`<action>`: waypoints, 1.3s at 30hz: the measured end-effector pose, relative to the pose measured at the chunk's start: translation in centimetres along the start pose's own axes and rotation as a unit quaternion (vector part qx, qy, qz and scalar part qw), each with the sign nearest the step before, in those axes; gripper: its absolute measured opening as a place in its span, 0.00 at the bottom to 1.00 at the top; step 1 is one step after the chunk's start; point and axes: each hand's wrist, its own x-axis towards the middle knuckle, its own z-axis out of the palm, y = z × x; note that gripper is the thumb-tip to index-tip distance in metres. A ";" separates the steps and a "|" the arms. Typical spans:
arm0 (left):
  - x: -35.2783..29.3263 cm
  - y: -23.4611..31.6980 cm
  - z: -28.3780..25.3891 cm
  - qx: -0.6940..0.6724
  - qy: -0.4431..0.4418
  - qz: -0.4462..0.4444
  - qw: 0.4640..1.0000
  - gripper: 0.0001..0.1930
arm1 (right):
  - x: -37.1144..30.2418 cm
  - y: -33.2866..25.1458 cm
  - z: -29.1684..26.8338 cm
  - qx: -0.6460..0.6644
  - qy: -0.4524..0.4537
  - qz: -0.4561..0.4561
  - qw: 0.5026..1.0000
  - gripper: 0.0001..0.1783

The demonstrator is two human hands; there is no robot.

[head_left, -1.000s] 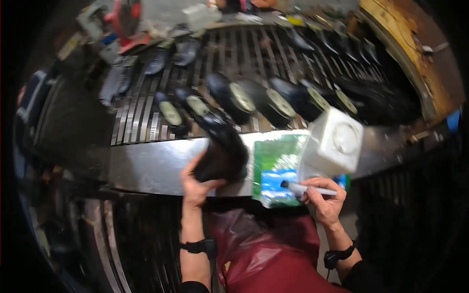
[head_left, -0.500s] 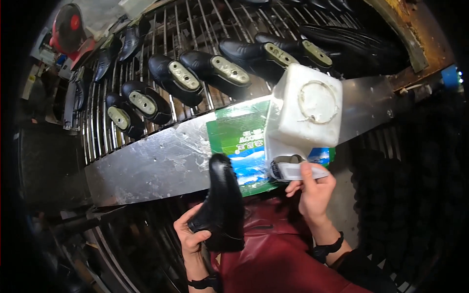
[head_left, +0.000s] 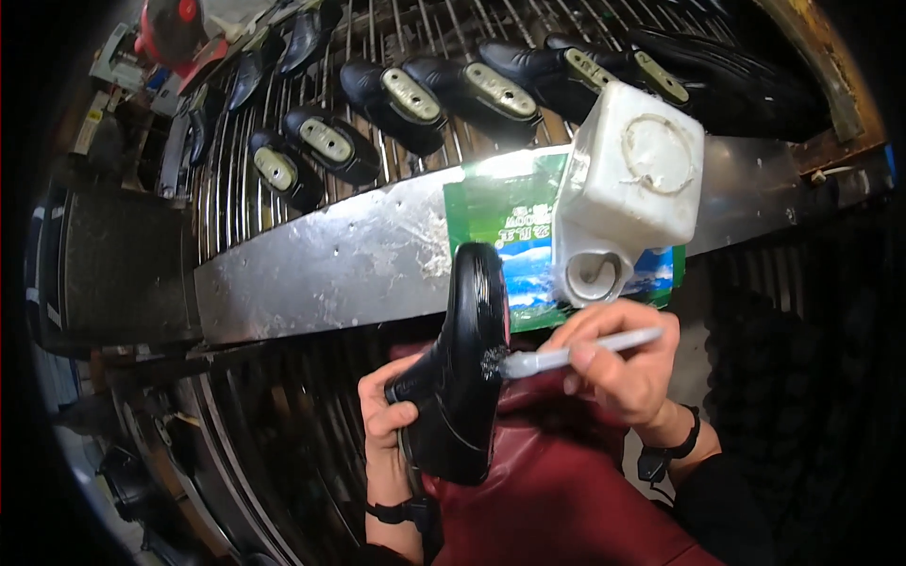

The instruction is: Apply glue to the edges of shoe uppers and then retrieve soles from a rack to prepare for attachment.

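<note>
A black shoe [head_left: 453,406] is gripped at its ankle end by my left hand [head_left: 387,410], with its toe pointing away from me. My right hand [head_left: 628,363] pinches the pale handle of a small brush [head_left: 547,359]. The brush's tip touches the lower edge of the shoe, where a wet, shiny patch shows. Just beyond my right hand stands a white plastic container [head_left: 651,165], whose round open mouth faces up near me. Under it lies a green and blue printed sheet [head_left: 528,255].
A metal ledge [head_left: 330,269] runs across in front of me. Behind it, several black shoes [head_left: 406,104] with pale lasts lie on a rack of metal bars [head_left: 226,193]. A red round-headed device [head_left: 179,42] stands at the far left. A dark red apron [head_left: 547,472] covers my lap.
The brush has left the container's mouth and moved down and left onto the shoe. My left hand still holds the shoe. The whole view has shifted, with the rack appearing farther up and right.
</note>
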 end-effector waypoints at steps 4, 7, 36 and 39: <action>0.7 -1.2 -0.8 -0.034 -0.020 -0.002 0.999 0.40 | -3.5 1.6 2.1 -0.060 -0.043 -0.082 0.994 0.05; 1.1 -1.4 -1.3 -0.040 -0.022 0.008 0.999 0.35 | -5.5 2.2 2.9 -0.132 -0.103 -0.161 0.973 0.07; 1.6 -1.1 5.0 0.598 0.093 0.420 0.676 0.21 | 3.6 -6.6 4.9 -0.165 -0.313 -0.295 0.888 0.20; 0.9 -2.2 4.1 0.640 0.082 0.372 0.668 0.21 | 7.5 -5.4 3.5 -0.212 -0.245 -0.265 0.908 0.19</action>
